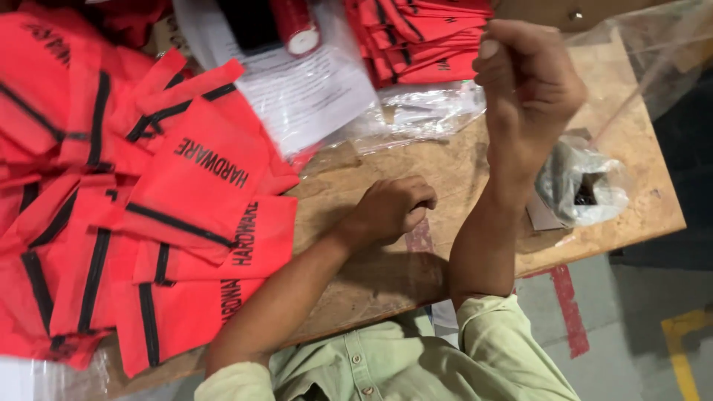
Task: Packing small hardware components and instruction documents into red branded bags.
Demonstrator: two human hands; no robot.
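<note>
My right hand [529, 74] is raised above the wooden table [631, 148], closed in a fist. A clear plastic bag [639, 67] stretches from it toward the upper right, and the fist seems to grip its edge. My left hand [390, 212] rests on the table with its fingers curled shut; nothing shows clearly inside it. Just left of that hand lies a heap of red fabric pouches [193, 178] with black zippers and black lettering.
A second stack of red pouches [423, 37] sits at the back. Printed paper in a plastic sleeve [312, 96] and a red cylinder [295, 26] lie behind. A crumpled plastic bag with dark parts [583, 186] sits at the right. The table edge runs close by.
</note>
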